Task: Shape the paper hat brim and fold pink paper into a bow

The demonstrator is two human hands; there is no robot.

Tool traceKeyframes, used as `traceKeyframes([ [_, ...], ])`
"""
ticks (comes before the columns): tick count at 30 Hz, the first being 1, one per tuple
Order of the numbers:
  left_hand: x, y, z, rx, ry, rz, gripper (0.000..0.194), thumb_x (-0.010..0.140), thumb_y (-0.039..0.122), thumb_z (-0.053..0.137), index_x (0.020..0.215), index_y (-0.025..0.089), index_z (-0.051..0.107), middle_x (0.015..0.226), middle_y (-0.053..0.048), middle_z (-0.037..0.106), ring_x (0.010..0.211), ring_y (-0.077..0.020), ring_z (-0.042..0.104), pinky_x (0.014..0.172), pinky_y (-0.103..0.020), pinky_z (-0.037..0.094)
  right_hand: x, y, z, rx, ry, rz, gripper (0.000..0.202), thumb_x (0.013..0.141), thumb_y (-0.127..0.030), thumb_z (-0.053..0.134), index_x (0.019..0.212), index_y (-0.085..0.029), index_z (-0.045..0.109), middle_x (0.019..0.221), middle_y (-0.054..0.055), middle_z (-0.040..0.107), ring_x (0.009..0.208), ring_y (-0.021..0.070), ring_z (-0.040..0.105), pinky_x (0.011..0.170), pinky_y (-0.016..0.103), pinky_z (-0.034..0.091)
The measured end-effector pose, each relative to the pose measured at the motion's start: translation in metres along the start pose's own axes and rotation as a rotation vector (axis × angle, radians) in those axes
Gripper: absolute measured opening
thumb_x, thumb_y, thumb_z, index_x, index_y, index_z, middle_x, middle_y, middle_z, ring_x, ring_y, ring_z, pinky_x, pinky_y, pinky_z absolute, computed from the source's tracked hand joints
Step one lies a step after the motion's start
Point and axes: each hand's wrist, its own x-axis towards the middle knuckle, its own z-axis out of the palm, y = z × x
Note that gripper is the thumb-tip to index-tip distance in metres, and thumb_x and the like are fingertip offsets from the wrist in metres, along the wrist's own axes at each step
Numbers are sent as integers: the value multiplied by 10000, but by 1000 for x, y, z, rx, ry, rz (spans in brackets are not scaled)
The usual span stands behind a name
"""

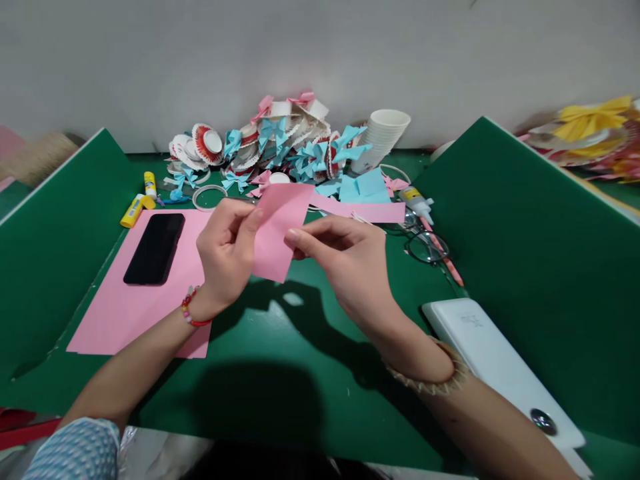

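Right of the phone (155,249), left hand (227,253) and right hand (353,263) pinch pink paper (274,243) — looks barely started. Blue bows (311,159) seem done.

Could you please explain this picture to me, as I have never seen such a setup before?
There is no machine here, only a person's two bare hands. The single picture comes from a camera on their head, looking forward and down. The left hand and right hand hold a pink paper above the green table. On the left, a phone lies on pink sheets, with yellow tubes beyond. At the back are paper bows and stacked cups; on the right, glasses and a white device whose use I cannot tell.
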Motion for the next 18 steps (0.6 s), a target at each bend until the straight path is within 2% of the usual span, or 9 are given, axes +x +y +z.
traceKeyframes([
  [2,-1,-3,1,-24,-10,-46,138,772,323,637,700,207,619,644,27,552,558,-92,464,557,-243,350,1,1,-1,12,6,-3,109,665,-171,710,581,-185,642,566,-24,633,518,99,585,539,249,507],
  [4,-1,-4,1,-63,-45,-153,140,762,359,642,760,219,641,631,28,553,532,-92,461,526,-244,333,2,3,-2,11,33,-18,104,670,-183,710,592,-190,642,583,-21,638,527,104,587,556,263,510],
  [7,-1,-3,0,-110,-119,-231,176,756,380,640,719,208,644,607,22,549,545,-100,471,524,-241,343,3,4,-4,3,91,-58,102,686,-194,700,605,-198,638,606,-19,639,544,110,589,585,279,514],
  [9,1,0,-2,-66,-135,-175,177,762,340,634,662,194,632,610,18,554,566,-101,474,535,-236,358,5,5,-5,18,91,-53,107,694,-196,692,609,-200,628,616,-19,635,556,111,593,598,280,518],
  [13,8,6,-8,124,-198,-44,147,785,243,587,660,177,627,570,23,529,504,-81,424,479,-222,337,11,7,-7,65,-18,-12,89,696,-190,681,639,-190,613,632,-21,631,592,112,609,621,271,528],
  [18,15,9,-18,219,-426,7,128,776,196,575,660,163,621,510,29,508,435,-66,397,416,-207,312,18,1,-16,-5,-67,-129,55,678,-165,688,699,-192,645,700,-18,665,656,122,625,629,264,527],
])
